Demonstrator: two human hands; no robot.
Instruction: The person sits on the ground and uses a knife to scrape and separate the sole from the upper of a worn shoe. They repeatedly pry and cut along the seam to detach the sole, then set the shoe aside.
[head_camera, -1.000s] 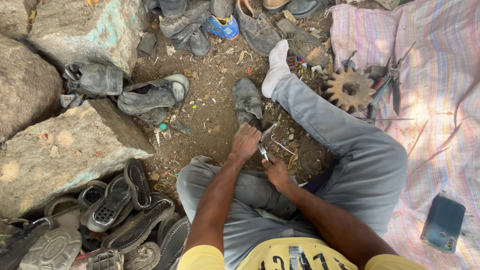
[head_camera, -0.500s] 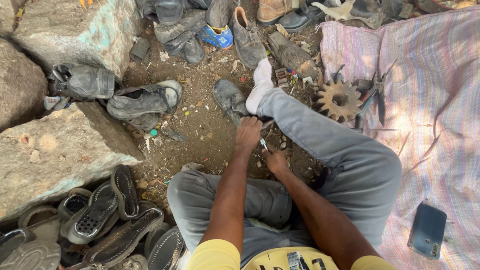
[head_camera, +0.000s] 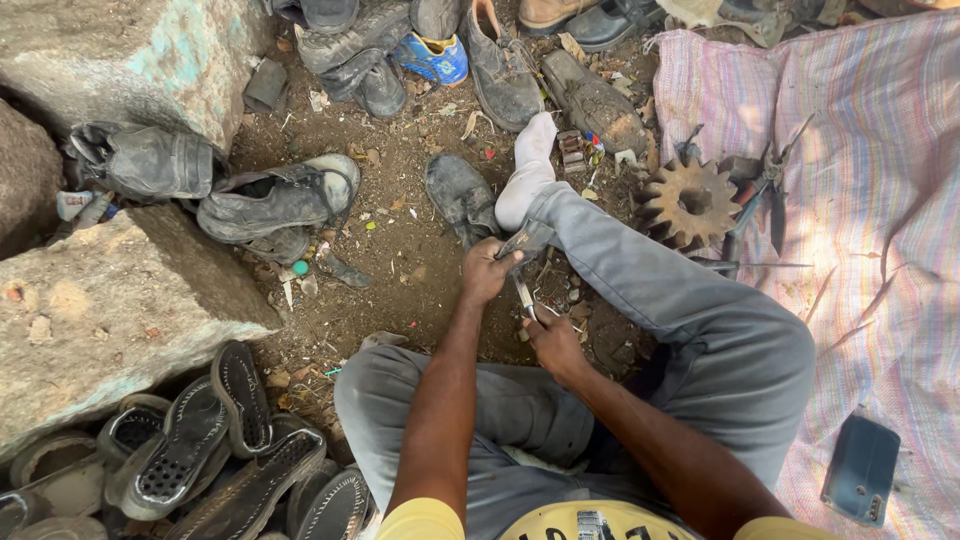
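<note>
just both hands (head_camera: 520, 300) pinching a grey scrap (head_camera: 527, 240), hemmed between knees, bare dirt (head_camera: 400, 250) ahead

Rusty rough metal gear (head_camera: 690, 203), matt dusty leather shoes (head_camera: 275, 200), woven striped cloth (head_camera: 860, 250), rough stone block (head_camera: 110, 320).

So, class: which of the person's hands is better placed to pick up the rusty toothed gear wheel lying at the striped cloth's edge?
Probably the right hand: the rusty toothed gear wheel lies on its side, beyond the raised grey-trousered knee. The left hand would have to cross over.
</note>
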